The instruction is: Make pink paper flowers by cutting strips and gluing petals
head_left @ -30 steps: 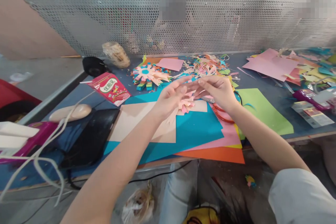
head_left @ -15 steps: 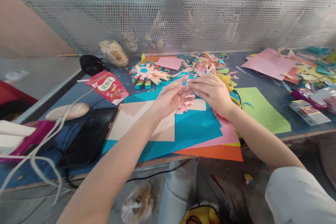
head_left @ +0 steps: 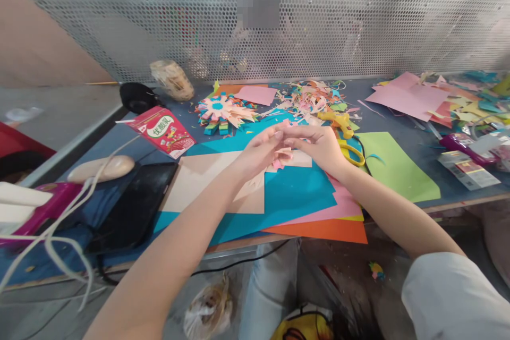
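My left hand (head_left: pixel 258 150) and my right hand (head_left: pixel 317 145) meet fingertip to fingertip above a small pink cut paper piece (head_left: pixel 282 158). Both hands have their fingers curled and pinched on that piece. It hangs just over a beige sheet (head_left: pixel 207 180) and a blue sheet (head_left: pixel 295 194) on the table. A finished paper flower (head_left: pixel 223 110) of pink and blue petals lies behind my left hand. Yellow-handled scissors (head_left: pixel 350 150) lie just right of my right hand.
A red drink carton (head_left: pixel 164 132) lies at the left, beside a black tablet (head_left: pixel 135 212). Paper scraps (head_left: pixel 314 100) are heaped at the back. A green sheet (head_left: pixel 394 167) and pink sheets (head_left: pixel 410 98) lie right. A perforated metal screen (head_left: pixel 319 16) closes the back.
Both hands have come lower and closer to me, down toward the sheets. The scissors and a yellow tool behind my right hand have come into sight.
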